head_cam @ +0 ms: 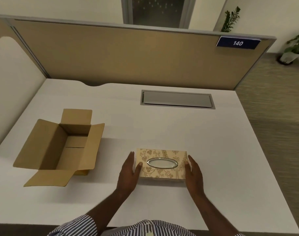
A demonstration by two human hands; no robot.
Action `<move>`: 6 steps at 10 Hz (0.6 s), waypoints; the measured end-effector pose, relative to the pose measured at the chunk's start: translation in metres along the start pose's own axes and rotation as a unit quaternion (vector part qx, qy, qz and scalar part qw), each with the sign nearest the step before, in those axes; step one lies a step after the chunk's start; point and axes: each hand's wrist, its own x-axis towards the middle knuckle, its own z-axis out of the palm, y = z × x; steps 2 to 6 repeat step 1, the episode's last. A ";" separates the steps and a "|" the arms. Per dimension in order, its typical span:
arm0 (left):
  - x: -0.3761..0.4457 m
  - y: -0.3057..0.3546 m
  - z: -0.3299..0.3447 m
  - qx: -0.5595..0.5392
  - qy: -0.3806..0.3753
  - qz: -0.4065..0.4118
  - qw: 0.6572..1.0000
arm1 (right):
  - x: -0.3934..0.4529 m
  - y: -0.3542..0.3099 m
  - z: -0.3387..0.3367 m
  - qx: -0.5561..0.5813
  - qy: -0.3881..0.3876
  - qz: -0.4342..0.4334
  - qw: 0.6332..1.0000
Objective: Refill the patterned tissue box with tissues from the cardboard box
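Observation:
The patterned tissue box [162,172] lies flat on the white desk [162,130], beige with a floral print and a silver-rimmed oval opening on top. My left hand [128,174] presses against its left end, thumb resting on the top. My right hand [194,172] is flat against its right end. Both hands clasp the box between them. The cardboard box [63,147] stands to the left with its flaps spread open; the part of its inside that I can see holds no tissues.
A grey cable-tray lid [176,99] is set into the desk at the back. A tan partition [128,53] with a blue "140" plate [238,43] closes off the far edge. Potted plants [293,48] stand on the carpet at the right.

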 end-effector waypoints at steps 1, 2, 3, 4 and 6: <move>0.019 0.035 -0.011 0.098 -0.001 0.088 0.991 | 0.017 -0.014 0.000 -0.152 0.052 -0.130 0.978; 0.019 0.035 -0.011 0.098 -0.001 0.088 0.991 | 0.017 -0.014 0.000 -0.152 0.052 -0.130 0.978; 0.019 0.035 -0.011 0.098 -0.001 0.088 0.991 | 0.017 -0.014 0.000 -0.152 0.052 -0.130 0.978; 0.019 0.035 -0.011 0.098 -0.001 0.088 0.991 | 0.017 -0.014 0.000 -0.152 0.052 -0.130 0.978; 0.019 0.035 -0.011 0.098 -0.001 0.088 0.991 | 0.017 -0.014 0.000 -0.152 0.052 -0.130 0.978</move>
